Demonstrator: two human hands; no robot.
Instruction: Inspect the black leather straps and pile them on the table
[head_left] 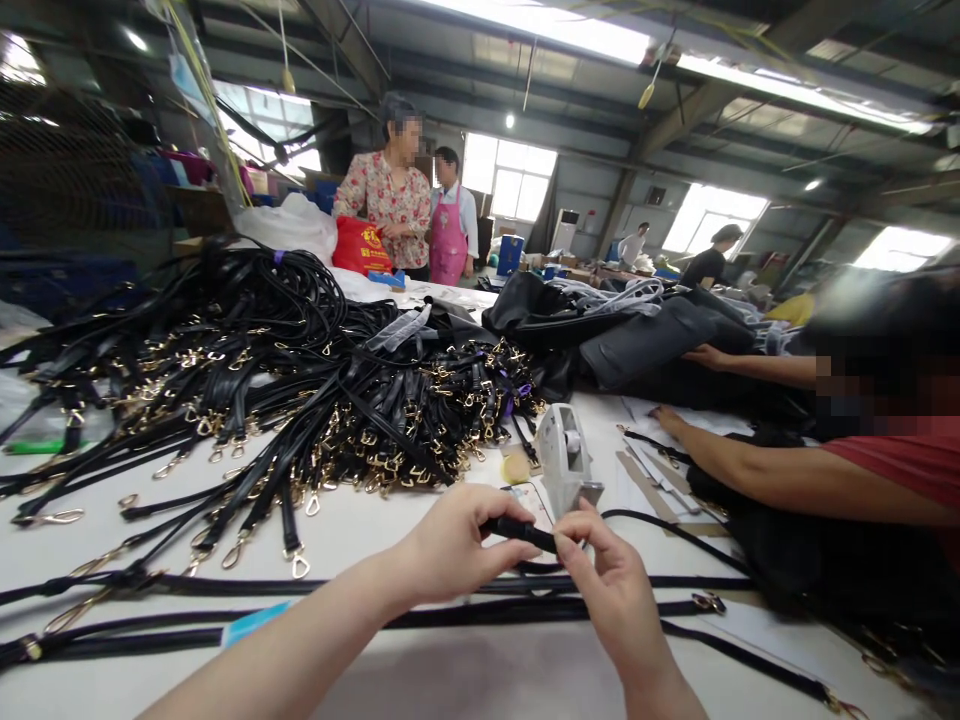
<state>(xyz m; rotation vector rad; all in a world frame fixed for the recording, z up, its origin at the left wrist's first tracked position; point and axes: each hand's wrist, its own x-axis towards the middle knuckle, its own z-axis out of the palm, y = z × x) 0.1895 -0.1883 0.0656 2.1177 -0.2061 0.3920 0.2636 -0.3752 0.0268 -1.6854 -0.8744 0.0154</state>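
Between my two hands a black strap (534,535) is stretched a short way above the white table. My left hand (459,535) grips one part of it between thumb and fingers. The fingertips of my right hand (600,560) pinch it a little further right. Just behind my hands stands a white tape dispenser (564,455). Several long black straps (517,608) run sideways across the table beneath my hands. To the left lies a large heap of black straps (390,420) with gold-coloured clasps.
At right a co-worker in a red sleeve (900,470) reaches over black material (652,335). A light-blue strip (255,622) lies on the near straps. Further back, people stand near a red bag (363,246). A yellow round piece (515,467) sits by the dispenser.
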